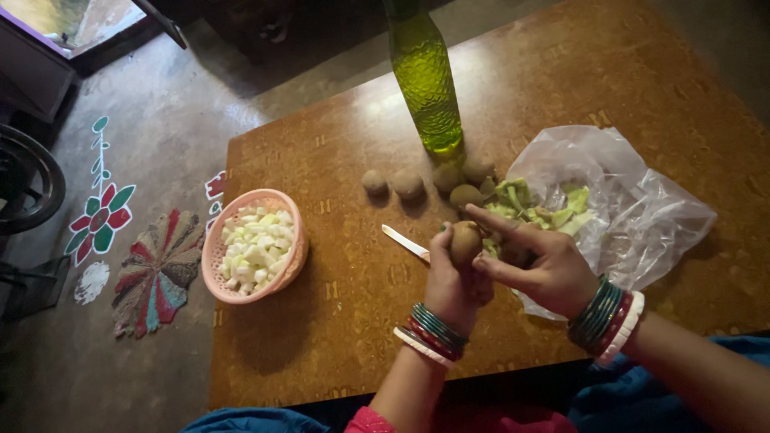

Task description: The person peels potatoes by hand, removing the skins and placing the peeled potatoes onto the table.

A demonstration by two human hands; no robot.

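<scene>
Above the worktop (337,321), the left hand (451,285) grips a knife (405,242) and a brown fruit (465,240) — peeling is seemingly underway; the right hand (545,261) steadies it, fingers spread. Next, the blade needs a careful, shallow bite.

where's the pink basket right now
In the head view the pink basket sits at the table's left edge, filled with chopped pieces, left of the knife and the left hand.
</scene>
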